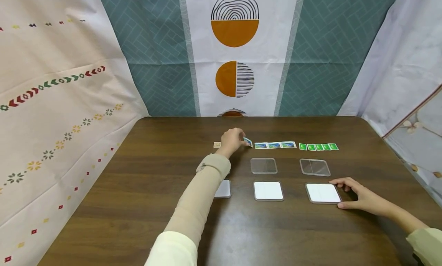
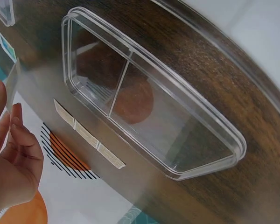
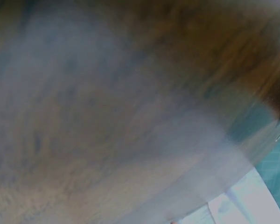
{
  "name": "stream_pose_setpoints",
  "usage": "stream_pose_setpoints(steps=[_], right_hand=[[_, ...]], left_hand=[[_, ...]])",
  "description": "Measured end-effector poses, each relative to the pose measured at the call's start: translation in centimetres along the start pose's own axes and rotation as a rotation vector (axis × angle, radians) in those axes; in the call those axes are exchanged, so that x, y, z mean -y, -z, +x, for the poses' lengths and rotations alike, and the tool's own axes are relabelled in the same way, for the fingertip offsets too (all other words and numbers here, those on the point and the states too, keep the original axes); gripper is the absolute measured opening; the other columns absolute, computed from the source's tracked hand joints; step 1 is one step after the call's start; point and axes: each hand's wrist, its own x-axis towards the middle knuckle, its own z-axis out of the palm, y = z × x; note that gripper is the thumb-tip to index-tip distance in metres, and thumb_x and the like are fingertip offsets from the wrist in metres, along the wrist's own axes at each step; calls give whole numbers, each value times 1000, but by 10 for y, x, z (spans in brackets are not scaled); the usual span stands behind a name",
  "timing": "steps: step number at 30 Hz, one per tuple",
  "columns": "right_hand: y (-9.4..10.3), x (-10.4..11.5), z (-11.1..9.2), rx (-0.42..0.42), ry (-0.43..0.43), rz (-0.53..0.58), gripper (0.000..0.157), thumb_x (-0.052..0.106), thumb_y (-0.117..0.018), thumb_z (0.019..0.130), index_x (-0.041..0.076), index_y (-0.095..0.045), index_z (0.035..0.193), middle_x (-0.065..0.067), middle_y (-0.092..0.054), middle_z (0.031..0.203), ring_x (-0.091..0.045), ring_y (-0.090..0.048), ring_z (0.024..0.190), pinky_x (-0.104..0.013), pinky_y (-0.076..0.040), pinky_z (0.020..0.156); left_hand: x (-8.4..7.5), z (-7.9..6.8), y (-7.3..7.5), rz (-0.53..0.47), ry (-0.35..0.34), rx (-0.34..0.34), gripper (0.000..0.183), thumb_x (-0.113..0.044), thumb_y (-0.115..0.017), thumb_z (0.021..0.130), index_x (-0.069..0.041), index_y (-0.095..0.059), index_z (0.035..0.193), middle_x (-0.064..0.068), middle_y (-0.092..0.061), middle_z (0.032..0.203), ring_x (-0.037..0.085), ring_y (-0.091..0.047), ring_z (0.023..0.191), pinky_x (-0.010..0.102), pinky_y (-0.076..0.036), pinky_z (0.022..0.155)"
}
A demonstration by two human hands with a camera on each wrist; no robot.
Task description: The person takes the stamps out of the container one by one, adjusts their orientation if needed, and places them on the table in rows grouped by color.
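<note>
My left hand (image 1: 232, 142) is at the far row of stamps and pinches a blue stamp (image 1: 248, 142) between thumb and fingers, tilted up off the table. In the left wrist view the stamp (image 2: 12, 86) is seen nearly edge-on. Beside that hand lie beige stamps (image 2: 88, 137), mostly hidden by it in the head view. Three more blue stamps (image 1: 274, 145) lie in line to its right. On the near right, my right hand (image 1: 359, 197) holds the right side of a clear case with a white insert (image 1: 323, 193), thumb and fingers at its corners.
Several green stamps (image 1: 318, 147) end the row at the right. Before the stamps lie clear divided trays (image 1: 264, 166), (image 1: 315, 167). Two more white-filled cases (image 1: 268, 191), (image 1: 223, 189) lie nearer, the left one partly behind my sleeve. The brown table (image 1: 138, 204) meets hanging cloths behind.
</note>
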Motion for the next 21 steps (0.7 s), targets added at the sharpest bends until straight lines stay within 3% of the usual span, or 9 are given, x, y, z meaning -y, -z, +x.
stream_pose_setpoints(steps=[5, 12, 21], right_hand=[[0, -1, 0, -4, 18, 3, 64, -5, -79, 65, 0, -50, 122, 10, -40, 106, 1, -32, 92, -14, -27, 74], [0, 1, -1, 13, 16, 8, 62, -3, -78, 68, -2, -49, 123, 11, -41, 107, 2, -33, 93, -13, -27, 75], [0, 1, 0, -2, 31, 5, 64, -5, -78, 66, 0, -50, 123, 10, -42, 107, 1, -33, 93, -13, -27, 75]], left_hand=[[0, 2, -2, 101, -22, 33, 39, -36, -75, 76, -16, -68, 109, 0, -70, 101, 23, -66, 93, 36, -52, 77], [-1, 2, -7, 264, -70, 39, 26, -34, -78, 73, -15, -70, 89, -1, -72, 94, 21, -67, 86, 35, -53, 71], [-3, 4, -10, 293, -24, 66, 23, -34, -78, 74, -16, -69, 86, -1, -72, 96, 20, -68, 88, 35, -53, 71]])
